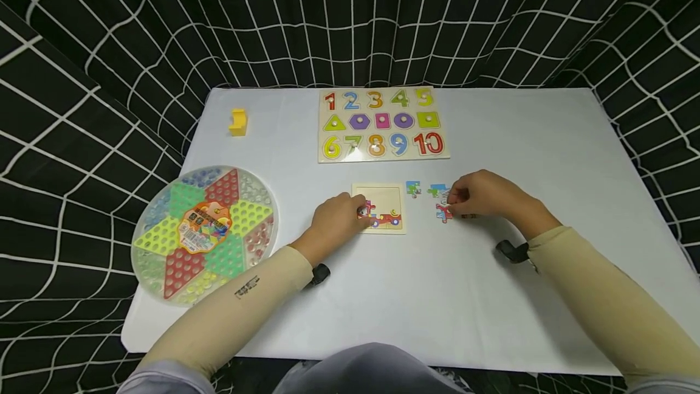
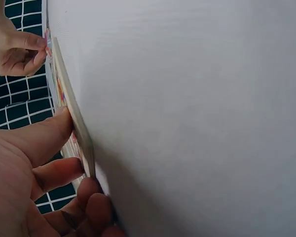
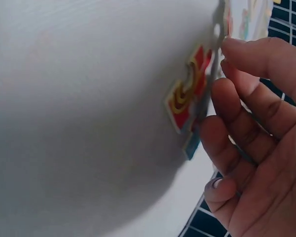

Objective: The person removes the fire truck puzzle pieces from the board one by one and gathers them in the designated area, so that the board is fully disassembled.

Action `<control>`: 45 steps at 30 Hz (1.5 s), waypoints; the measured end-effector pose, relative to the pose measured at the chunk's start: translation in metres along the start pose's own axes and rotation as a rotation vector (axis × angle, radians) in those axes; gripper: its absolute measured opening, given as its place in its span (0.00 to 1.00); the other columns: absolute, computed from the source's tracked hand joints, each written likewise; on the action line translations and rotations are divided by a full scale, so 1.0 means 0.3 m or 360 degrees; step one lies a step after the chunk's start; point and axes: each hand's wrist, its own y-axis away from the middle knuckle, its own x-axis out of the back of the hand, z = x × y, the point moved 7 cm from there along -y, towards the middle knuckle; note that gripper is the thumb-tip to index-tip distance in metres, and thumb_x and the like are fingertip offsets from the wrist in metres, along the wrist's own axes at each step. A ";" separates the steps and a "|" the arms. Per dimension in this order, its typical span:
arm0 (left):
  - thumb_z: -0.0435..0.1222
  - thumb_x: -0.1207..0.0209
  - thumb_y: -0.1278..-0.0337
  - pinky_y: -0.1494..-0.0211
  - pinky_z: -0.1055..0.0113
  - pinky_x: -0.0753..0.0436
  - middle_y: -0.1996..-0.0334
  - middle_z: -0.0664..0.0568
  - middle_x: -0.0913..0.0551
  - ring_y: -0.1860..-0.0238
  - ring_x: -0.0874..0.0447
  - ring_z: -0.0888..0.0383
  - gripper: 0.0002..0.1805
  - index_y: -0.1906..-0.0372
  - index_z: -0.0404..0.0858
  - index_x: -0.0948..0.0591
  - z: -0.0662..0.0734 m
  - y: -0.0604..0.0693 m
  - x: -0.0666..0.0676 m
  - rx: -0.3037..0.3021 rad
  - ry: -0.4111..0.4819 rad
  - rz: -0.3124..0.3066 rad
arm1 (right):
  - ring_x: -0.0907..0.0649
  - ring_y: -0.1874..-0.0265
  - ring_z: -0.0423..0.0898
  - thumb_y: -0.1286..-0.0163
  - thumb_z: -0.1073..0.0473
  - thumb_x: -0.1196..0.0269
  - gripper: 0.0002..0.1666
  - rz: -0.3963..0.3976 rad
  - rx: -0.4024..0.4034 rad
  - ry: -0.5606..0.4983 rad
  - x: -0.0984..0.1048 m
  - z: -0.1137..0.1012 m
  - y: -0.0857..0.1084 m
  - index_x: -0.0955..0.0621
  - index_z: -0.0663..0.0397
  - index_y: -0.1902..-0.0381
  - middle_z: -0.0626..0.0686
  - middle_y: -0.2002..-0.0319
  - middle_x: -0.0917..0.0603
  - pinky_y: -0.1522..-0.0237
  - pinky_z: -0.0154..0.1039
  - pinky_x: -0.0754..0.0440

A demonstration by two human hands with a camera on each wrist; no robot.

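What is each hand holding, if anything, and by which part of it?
The left hand holds the wooden puzzle tray by its left edge. The right hand is at a red puzzle piece; whether it grips cannot be told.

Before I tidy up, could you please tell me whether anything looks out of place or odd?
Yes: the round game board seems to overhang the left edge of the table, so it looks badly placed. The loose puzzle pieces beside the wooden tray look ordinary for an unfinished puzzle. I see no spill.
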 end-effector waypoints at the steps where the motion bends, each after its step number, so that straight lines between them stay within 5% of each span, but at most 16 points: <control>1: 0.54 0.35 0.43 0.74 0.62 0.28 0.74 0.54 0.27 0.75 0.26 0.56 0.21 0.53 0.45 0.19 -0.002 0.000 -0.002 0.0005 -0.0005 0.0007 | 0.25 0.75 0.43 0.42 0.57 0.28 0.06 -0.0001 0.0005 -0.0011 -0.001 -0.001 0.001 0.17 0.46 0.74 0.44 0.78 0.22 0.72 0.41 0.28; 12: 0.51 0.35 0.41 0.72 0.62 0.27 0.70 0.54 0.25 0.72 0.25 0.56 0.20 0.47 0.48 0.16 -0.018 0.017 0.018 0.0041 0.0000 0.0068 | 0.24 0.75 0.43 0.41 0.54 0.28 0.06 0.0043 0.0057 0.0030 0.014 -0.064 -0.042 0.16 0.45 0.72 0.43 0.78 0.21 0.69 0.42 0.26; 17: 0.51 0.33 0.45 0.76 0.64 0.29 0.76 0.57 0.27 0.74 0.25 0.58 0.11 0.68 0.49 0.13 -0.006 0.031 0.037 0.0042 -0.0075 0.0190 | 0.24 0.76 0.41 0.39 0.52 0.28 0.07 0.0038 0.0212 0.0165 -0.025 -0.201 -0.110 0.17 0.44 0.72 0.41 0.77 0.21 0.68 0.40 0.25; 20: 0.49 0.33 0.44 0.78 0.65 0.30 0.79 0.58 0.28 0.77 0.27 0.59 0.14 0.81 0.51 0.18 0.007 0.041 0.045 0.0014 -0.0093 0.0239 | 0.25 0.75 0.41 0.39 0.52 0.29 0.07 0.0026 0.0302 0.0233 -0.056 -0.290 -0.148 0.17 0.43 0.74 0.40 0.77 0.22 0.68 0.39 0.26; 26: 0.49 0.33 0.44 0.79 0.65 0.31 0.80 0.59 0.29 0.79 0.28 0.61 0.19 0.86 0.53 0.24 0.013 0.050 0.047 -0.0009 -0.0107 0.0290 | 0.26 0.75 0.42 0.40 0.54 0.30 0.07 0.0035 0.0370 0.0265 -0.095 -0.410 -0.208 0.18 0.43 0.74 0.41 0.78 0.23 0.69 0.40 0.27; 35: 0.47 0.32 0.46 0.82 0.67 0.33 0.83 0.62 0.28 0.81 0.29 0.63 0.20 0.88 0.54 0.25 0.022 0.050 0.050 -0.0055 -0.0101 0.0311 | 0.24 0.75 0.41 0.40 0.55 0.33 0.07 0.0015 0.0393 0.0321 -0.131 -0.455 -0.241 0.17 0.44 0.77 0.41 0.78 0.23 0.69 0.38 0.25; 45: 0.46 0.34 0.43 0.84 0.67 0.32 0.85 0.63 0.28 0.81 0.29 0.63 0.21 0.88 0.52 0.26 0.025 0.043 0.042 -0.0031 -0.0147 0.0221 | 0.25 0.76 0.41 0.46 0.55 0.32 0.07 0.0121 0.0485 0.0347 -0.117 -0.474 -0.237 0.20 0.45 0.78 0.41 0.79 0.24 0.71 0.37 0.27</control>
